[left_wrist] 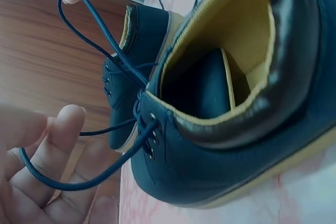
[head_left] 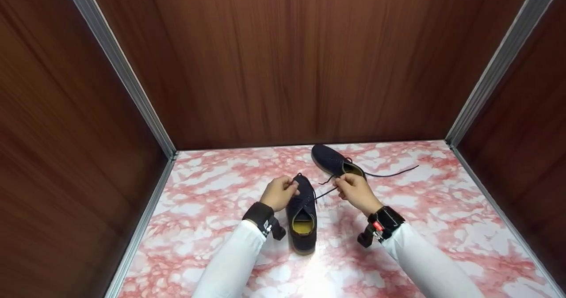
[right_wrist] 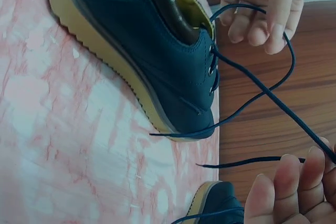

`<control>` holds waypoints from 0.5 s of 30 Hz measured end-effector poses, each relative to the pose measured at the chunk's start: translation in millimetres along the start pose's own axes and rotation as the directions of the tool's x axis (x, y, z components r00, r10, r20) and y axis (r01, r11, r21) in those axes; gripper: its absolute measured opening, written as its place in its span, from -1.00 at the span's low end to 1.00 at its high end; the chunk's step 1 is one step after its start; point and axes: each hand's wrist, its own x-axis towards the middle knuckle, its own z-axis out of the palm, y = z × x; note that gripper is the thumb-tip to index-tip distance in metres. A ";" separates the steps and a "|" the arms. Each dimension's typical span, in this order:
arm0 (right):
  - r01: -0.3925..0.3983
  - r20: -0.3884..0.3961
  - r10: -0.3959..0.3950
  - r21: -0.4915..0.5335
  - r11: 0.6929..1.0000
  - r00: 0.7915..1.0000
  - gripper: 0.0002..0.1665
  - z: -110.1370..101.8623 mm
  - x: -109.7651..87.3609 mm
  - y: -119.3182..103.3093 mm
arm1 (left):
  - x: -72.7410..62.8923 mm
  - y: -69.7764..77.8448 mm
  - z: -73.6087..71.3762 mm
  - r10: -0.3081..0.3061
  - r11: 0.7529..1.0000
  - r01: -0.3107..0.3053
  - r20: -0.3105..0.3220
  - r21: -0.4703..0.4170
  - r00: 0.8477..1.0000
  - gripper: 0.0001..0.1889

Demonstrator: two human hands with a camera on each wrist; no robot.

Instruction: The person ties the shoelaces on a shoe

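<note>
shoe between hands: just right of left hand, the nearer; farther left of right hand. long axis fore-and-aft, toe forward. left hand: thumb and finger pinching lace. right hand: fingertips closed on lace's other length.

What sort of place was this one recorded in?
Perhaps a staged booth or work bay: wood-grain panels rise on three sides, grey strips line the corners, and two shoes stand on a marbled surface.
</note>
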 end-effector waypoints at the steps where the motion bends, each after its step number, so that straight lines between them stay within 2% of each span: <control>1: 0.004 -0.005 -0.004 -0.010 1.000 1.000 -0.74 -0.5 0.5 0.4 | 0.0 0.8 -0.3 0.003 1.000 -0.003 -0.004 0.019 1.000 -0.80; 8: 0.037 -0.021 -0.039 -0.071 0.997 0.999 -0.72 -4.0 3.7 -0.6 | 0.4 7.5 4.7 0.071 0.989 -0.073 0.015 0.131 0.997 -0.78; 12: 0.051 -0.024 -0.053 -0.080 0.995 0.998 -0.73 -3.8 4.4 -2.6 | 0.9 11.0 9.6 0.088 0.987 -0.092 0.039 0.133 0.995 -0.87; 15: 0.054 -0.020 -0.056 -0.083 0.995 0.998 -0.74 -3.1 2.1 -7.7 | 1.4 13.5 12.3 0.111 0.987 -0.114 0.030 0.113 0.993 -0.91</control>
